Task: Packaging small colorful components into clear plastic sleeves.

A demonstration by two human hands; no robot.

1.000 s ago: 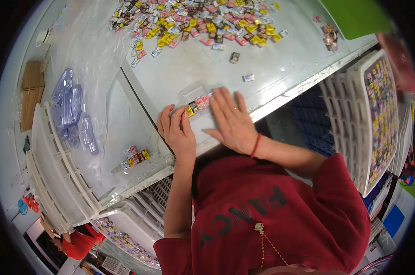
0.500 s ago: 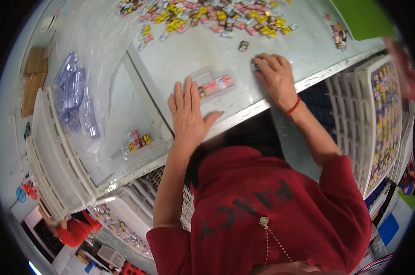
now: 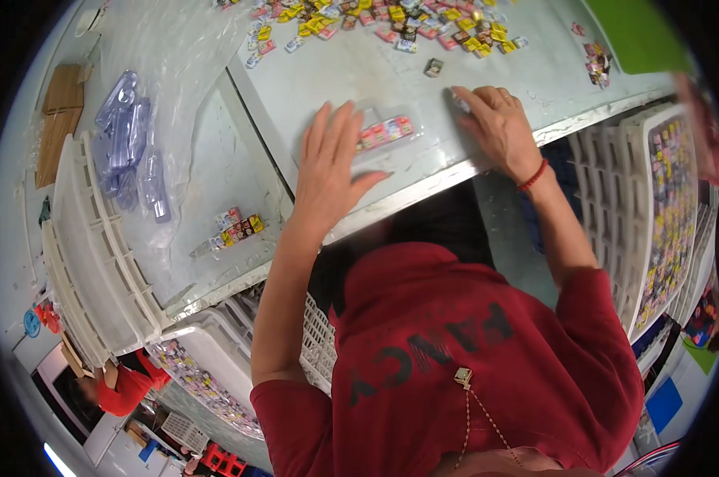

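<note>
My left hand lies with fingers stretched out and thumb apart, over the left end of a clear plastic pack. Inside the pack runs a row of small printed blocks, mostly pink; its left end is hidden by my fingers. To the right, my right hand is curled near the table's front edge, pinching a small whitish block between thumb and fingers. A dark small block sits by itself beyond that hand. Farther back spreads a loose heap of colourful small blocks.
Empty clear blister shells lie in a pile at the left, beside plastic film. A short group of blocks rests on the left table part. White trays full of blocks stand stacked at the right. A person in red is at lower left.
The whole view has shifted a little. My right hand has drawn slightly right and nearer, the whitish block showing more clearly. My left hand stays at the pack, its fingers leaning more to the right.
</note>
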